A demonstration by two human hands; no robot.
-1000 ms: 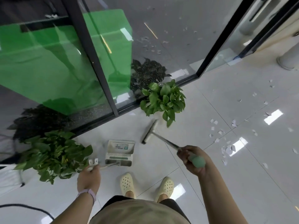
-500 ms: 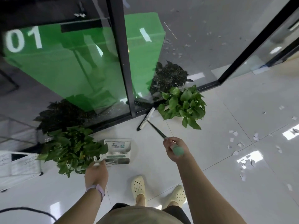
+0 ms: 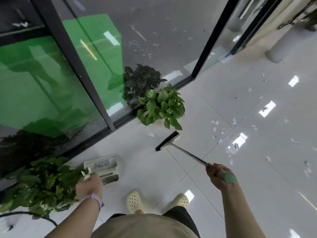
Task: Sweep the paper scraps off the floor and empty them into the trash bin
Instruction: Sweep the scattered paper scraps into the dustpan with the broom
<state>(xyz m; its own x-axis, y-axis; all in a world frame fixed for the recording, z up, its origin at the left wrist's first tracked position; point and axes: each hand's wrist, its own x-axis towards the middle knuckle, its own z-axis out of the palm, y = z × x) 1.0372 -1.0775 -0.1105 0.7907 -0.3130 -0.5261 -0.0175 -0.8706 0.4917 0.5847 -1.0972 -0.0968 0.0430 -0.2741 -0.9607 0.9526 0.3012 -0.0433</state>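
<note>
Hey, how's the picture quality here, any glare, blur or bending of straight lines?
Head view: ceiling lights glare off the glossy white tiled floor; the left hand is motion-smeared; the black door frame leans from wide-angle distortion; dark glass mirrors the green potted plant.

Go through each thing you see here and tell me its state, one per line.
Black-bristled broom: head near the floor, gripped by right hand.
White plastic dustpan: on the floor, handle gripped by left hand.
White paper scraps: scattered on tiles, unswept.
</note>
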